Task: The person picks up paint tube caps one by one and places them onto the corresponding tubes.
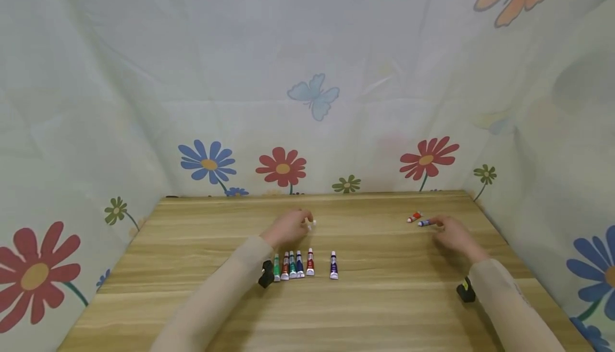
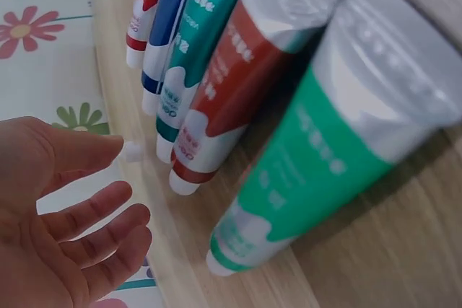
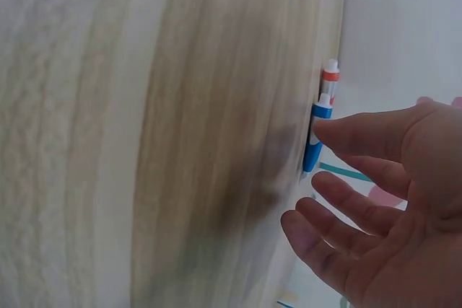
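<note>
My left hand is over the table's far middle, thumb and index fingertips at a small white piece like a tube cap; its other fingers curve loosely. My right hand pinches a blue paint tube at the far right, its white cap pointing left. Just behind that tube lies an orange-red paint tube. Nearer than the left hand, a row of paint tubes lies caps away: green, brownish red, teal, blue and red. A purple tube lies apart to their right.
The wooden table ends at a fabric backdrop printed with flowers and butterflies, which also hangs at both sides. A black wrist camera on the left wrist sits close beside the green tube. Another black camera is on the right wrist.
</note>
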A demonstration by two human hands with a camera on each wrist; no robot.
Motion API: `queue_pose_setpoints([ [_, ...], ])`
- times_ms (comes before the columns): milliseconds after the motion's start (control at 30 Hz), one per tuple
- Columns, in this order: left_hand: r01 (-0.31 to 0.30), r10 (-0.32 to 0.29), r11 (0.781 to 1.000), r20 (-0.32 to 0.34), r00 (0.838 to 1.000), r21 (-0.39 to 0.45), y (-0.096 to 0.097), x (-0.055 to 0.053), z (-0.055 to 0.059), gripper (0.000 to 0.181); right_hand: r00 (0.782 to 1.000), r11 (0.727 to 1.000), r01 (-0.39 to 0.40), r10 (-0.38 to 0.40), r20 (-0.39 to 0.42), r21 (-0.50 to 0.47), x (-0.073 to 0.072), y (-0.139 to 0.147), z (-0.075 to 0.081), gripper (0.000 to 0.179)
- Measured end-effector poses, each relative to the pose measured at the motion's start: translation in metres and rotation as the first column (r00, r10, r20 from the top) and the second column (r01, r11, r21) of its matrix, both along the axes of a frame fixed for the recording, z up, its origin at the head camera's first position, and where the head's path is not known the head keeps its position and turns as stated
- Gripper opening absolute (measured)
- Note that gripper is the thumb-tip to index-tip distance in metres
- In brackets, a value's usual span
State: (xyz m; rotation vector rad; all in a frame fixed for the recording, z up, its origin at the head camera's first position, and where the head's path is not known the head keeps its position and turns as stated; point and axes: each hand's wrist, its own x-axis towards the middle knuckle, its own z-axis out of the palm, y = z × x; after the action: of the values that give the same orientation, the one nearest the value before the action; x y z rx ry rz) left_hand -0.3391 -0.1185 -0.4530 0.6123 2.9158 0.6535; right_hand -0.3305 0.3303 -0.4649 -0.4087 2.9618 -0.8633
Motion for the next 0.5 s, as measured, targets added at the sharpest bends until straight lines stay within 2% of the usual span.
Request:
queue_pose_setpoints([
  [267,0.047,-0.050,0.994,-0.031,0.998,-0.098,0.0056,-0.0052,-0.0048,0.018,0.999,0.999,-0.029,0.030,-0.037,0.034,-0.0043,0.0004,-0.0009,0.035],
  [500,0.037,-0.039,0.995,-0.018,0.999,-0.097,0.0081,-0.0039,-0.0058,0.013,0.998,0.996,-0.058,0.060,-0.037,0.067,-0.0082,-0.0012,-0.0009,0.028],
])
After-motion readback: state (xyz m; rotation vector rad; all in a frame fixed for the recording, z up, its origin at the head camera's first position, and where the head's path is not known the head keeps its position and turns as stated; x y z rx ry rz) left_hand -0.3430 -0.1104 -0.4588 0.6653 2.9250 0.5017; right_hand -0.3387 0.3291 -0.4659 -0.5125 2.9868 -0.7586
